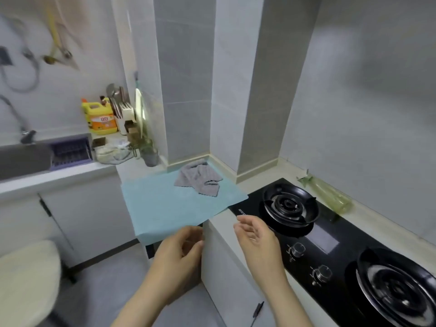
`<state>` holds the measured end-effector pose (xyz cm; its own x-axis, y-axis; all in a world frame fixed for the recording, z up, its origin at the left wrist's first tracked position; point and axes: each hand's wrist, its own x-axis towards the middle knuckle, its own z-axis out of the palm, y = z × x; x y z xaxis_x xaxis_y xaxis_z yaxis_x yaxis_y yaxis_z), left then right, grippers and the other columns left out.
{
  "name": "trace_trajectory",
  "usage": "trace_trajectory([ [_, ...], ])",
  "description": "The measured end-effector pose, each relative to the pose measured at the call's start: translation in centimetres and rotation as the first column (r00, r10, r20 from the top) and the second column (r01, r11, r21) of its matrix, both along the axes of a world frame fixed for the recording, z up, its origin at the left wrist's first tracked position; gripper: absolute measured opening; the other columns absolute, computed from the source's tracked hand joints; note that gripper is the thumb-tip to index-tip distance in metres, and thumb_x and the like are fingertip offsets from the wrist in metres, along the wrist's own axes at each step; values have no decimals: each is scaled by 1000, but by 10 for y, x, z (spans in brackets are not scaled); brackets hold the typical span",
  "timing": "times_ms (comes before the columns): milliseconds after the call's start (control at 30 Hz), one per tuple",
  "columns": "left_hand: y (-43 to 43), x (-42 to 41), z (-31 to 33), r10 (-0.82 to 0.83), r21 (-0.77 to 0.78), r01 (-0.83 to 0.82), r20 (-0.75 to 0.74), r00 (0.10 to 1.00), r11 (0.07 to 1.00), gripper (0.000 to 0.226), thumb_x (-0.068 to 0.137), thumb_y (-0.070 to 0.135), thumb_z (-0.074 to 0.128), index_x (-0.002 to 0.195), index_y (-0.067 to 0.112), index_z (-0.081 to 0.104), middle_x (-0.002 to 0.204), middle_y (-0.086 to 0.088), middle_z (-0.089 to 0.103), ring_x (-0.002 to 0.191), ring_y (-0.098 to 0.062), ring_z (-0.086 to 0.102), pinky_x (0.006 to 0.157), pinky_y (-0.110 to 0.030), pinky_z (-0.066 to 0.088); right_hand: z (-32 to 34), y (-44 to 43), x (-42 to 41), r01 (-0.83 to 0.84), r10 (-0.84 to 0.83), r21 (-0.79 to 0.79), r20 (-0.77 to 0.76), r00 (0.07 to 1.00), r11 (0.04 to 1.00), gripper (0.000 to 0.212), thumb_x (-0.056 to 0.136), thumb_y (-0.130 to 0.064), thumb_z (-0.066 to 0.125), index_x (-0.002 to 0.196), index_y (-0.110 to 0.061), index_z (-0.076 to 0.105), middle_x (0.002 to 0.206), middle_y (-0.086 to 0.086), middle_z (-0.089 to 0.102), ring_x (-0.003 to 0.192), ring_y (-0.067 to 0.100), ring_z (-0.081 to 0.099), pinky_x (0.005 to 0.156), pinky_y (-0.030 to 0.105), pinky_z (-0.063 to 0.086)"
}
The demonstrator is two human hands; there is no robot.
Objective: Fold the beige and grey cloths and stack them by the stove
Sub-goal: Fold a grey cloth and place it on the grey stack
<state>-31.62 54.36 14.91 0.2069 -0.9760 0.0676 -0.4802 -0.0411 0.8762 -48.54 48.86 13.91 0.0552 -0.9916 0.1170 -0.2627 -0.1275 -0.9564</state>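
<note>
Kitchen worktop (256, 184): grey cloth (199, 178) crumpled on blue mat (162, 208), beside stove (330, 239); left grip (179, 253) and right grip (257, 237) both empty, loosely curled, hovering at front edge

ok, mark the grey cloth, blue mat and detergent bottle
grey cloth (197, 180): head view, middle of the crumpled heap.
blue mat (162, 208): head view, bare centre.
yellow detergent bottle (103, 121): head view, orange label.
</note>
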Motion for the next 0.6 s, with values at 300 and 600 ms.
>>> trace_trajectory([
  [300,-89,78,-5,63,34,-63,-4,998,997,21,91,17,57,107,29,61,99,15,68,81,9,59,54,-12,45,-3,-98,73,-54,55,37,-14,998,998,13,93,-22,61,104,-29,64,96,-11,67,89,-3,62,70,5,46],
  [600,-181,174,-23,-21,65,22,-14,1000,998,20,92,20,56,102,36,59,97,14,68,85,6,61,67,-5,44,-23,-181,158,44,-41,87,-43,998,995,13,93,-20,61,102,-28,64,95,-12,67,88,-2,63,69,10,47],
])
